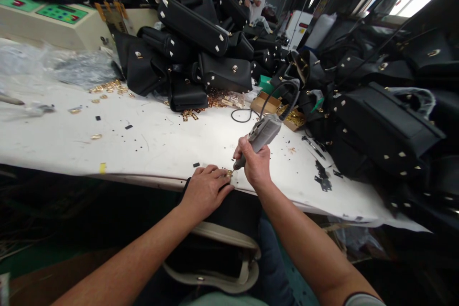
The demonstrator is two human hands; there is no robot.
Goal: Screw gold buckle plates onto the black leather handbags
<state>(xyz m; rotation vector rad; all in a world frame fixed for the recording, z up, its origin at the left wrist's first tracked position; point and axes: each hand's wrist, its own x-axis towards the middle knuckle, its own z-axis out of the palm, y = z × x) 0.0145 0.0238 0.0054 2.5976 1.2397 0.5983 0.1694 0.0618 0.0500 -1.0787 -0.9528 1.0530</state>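
My right hand (256, 162) is wrapped round a grey corded electric screwdriver (266, 133), tilted with its tip down at a small gold metal fitting (229, 173). My left hand (206, 189) lies at the table's front edge, its fingertips and thumb on either side of the fitting. Beneath that hand is the flap end of a black bag (229, 210), which hangs over the edge towards my lap. The bag's mouth, with a beige rim, gapes open below. How firmly the left fingers press on the fitting is hard to make out.
Black bags (193, 24) are piled along the back and right of the white table (172, 148). Gold clasps (111, 87), cardboard boxes of small parts (265, 103), tweezers (313, 147) and black pieces (322, 177) lie about. A beige machine (82, 24) stands back left; people (258, 0) sit far behind.
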